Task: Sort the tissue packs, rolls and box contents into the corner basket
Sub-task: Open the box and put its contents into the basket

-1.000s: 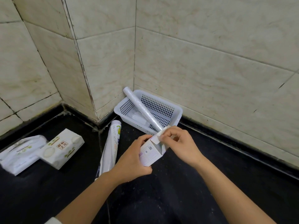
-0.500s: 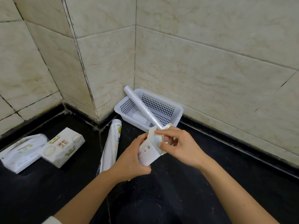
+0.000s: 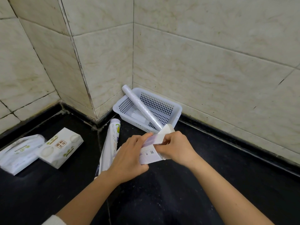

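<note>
Both hands clasp the small carton point(image 3: 150, 154) just before the basket point(image 3: 177, 109) — left hand point(image 3: 128, 158) wraps its body, right hand point(image 3: 176, 148) pinches the opened flap; a hard tug could tear it — contents spilling onto the bench.

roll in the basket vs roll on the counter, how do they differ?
The clear-wrapped roll leans diagonally in the white basket, top end poking over the rim; the printed roll lies flat on the black counter, outside the basket. The clear-wrapped roll is plain and glossy; the printed roll carries text and a green graphic. Neither hand touches either roll. Both are long, slim and whitish.
</note>
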Tool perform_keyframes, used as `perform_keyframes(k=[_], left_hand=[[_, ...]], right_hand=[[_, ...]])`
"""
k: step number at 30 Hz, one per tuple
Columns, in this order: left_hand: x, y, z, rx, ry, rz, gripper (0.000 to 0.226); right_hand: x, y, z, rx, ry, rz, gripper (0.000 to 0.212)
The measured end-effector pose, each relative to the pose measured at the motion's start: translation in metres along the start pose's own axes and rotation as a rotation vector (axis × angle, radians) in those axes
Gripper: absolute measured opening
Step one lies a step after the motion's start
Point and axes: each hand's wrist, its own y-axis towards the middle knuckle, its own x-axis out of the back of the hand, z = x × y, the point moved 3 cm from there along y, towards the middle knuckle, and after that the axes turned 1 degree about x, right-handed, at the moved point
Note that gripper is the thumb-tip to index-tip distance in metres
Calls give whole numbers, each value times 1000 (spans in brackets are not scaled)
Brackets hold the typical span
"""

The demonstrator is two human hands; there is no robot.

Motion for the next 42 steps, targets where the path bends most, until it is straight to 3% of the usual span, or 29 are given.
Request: perform_keyframes(k=[5, 12, 15, 18, 21, 26, 28, 30, 34, 38, 42], left_hand=[[3, 1, 3, -43, 183, -70, 91], [6, 6, 8, -20, 225, -75, 94], [9, 6, 12, -23, 209, -64, 95], [22, 9, 23, 15, 189, -83, 96], [33, 10, 33, 18, 242, -79, 95], [36, 16, 33, -57, 366, -78, 95], [36, 19, 31, -73, 407, -102, 96], [34, 22, 29, -86, 421, -106, 96], [28, 25, 31, -46, 384, -85, 97], [24, 24, 38, 57, 157, -96, 98], [14, 26, 37, 137, -145, -86, 96]], right_hand=[[-8, 1, 2, -63, -72, 14, 13], [-23, 5, -4, -172, 362, 67, 16], [-23, 7, -4, -210, 485, 72, 6], [-5, 14, -13, -211, 615, 47, 23], [13, 18, -20, -183, 674, 132, 14], [13, 18, -27, -264, 980, 298, 47], [9, 17, -27, -297, 1005, 281, 52], [2, 18, -28, -271, 882, 230, 50], [6, 24, -37, -262, 792, 35, 26], [39, 29, -48, -321, 962, 4, 10], [74, 28, -58, -303, 1316, -140, 19]])
